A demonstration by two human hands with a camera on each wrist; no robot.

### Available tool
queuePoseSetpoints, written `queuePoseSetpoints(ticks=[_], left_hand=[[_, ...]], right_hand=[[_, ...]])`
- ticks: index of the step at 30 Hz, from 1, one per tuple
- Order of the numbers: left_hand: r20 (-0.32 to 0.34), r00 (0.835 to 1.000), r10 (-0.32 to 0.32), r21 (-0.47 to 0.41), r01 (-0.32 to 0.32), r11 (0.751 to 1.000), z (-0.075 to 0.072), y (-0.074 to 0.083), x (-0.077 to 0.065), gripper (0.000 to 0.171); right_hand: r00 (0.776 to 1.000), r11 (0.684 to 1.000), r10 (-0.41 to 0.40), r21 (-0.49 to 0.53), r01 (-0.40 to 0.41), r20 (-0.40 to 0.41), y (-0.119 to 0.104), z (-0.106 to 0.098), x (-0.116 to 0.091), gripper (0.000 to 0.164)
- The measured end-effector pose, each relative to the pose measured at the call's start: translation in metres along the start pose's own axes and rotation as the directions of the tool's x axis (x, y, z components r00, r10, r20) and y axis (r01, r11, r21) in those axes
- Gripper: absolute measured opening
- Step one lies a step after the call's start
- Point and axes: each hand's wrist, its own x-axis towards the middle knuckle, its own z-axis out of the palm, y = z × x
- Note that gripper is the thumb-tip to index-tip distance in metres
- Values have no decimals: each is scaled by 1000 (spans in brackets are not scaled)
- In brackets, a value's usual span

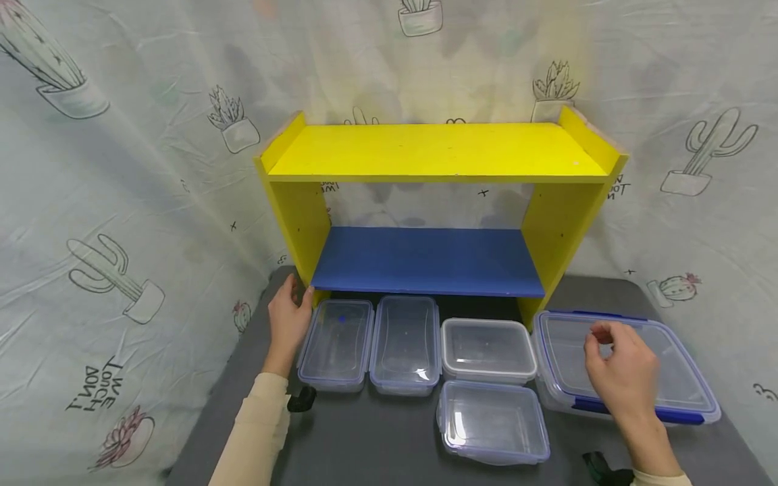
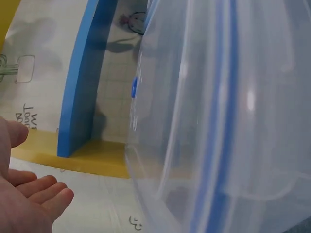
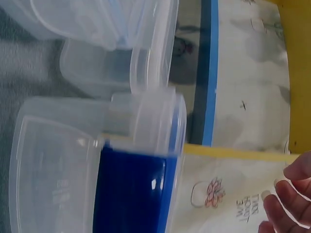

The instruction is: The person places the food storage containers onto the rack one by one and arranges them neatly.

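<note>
My left hand [image 1: 288, 324] is beside the lower left corner of a yellow and blue shelf unit [image 1: 437, 152], its fingertips right at the side panel. Nothing lies in its grasp, and its fingers look relaxed in the left wrist view. Nearest to it is a clear food container with a bluish rim [image 1: 337, 341]. Above a large clear container with blue clips [image 1: 559, 364] hovers my right hand [image 1: 629, 374]. Its thumb and fingers bend loosely with nothing between them. Seen from the right wrist, the same large container's blue clip [image 3: 133, 189] faces the camera.
A second upright container [image 1: 405, 344] stands beside the left one. Right of it are a white-rimmed container [image 1: 488, 351] and, in front, another bluish-rimmed one [image 1: 494, 422]. The blue shelf board [image 1: 428, 260] overhangs behind them. A cactus-print sheet [image 1: 152, 202] hangs around the grey table [image 1: 358, 439].
</note>
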Motion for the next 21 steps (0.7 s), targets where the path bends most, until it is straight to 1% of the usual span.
queuePoseSetpoints(ticks=[3,6,8,10,12,14,16,19,21], left_hand=[[-17,1000,-1,-50,0,999,3,-1,7,50],[-34,999,7,-90,-10,996,4,-1,14,44],[-42,999,14,-81,-17,997,2,-1,18,42],[-46,999,2,-49,-5,999,1,-2,20,42],[-45,999,-14,-10,13,1000,-1,-2,22,43],[-45,998,-34,17,34,999,-1,-3,22,43],[-46,998,-44,11,44,999,1,-3,22,43],[-35,998,-43,-27,42,999,7,-2,22,41],[-38,999,-31,-36,29,999,13,0,22,41]], right_hand=[[999,999,37,-23,-37,-18,8,-6,3,8],[994,991,111,-70,-110,8,17,-13,6,10],[980,976,189,-124,-181,56,26,-17,5,14],[954,946,280,-201,-255,108,36,-21,4,19],[913,905,371,-285,-316,167,48,-24,1,25],[863,861,456,-357,-364,220,61,-27,0,31],[807,814,530,-425,-397,260,73,-28,-3,39],[734,750,610,-516,-413,299,91,-33,-7,51],[679,700,663,-582,-415,314,102,-35,-11,61]])
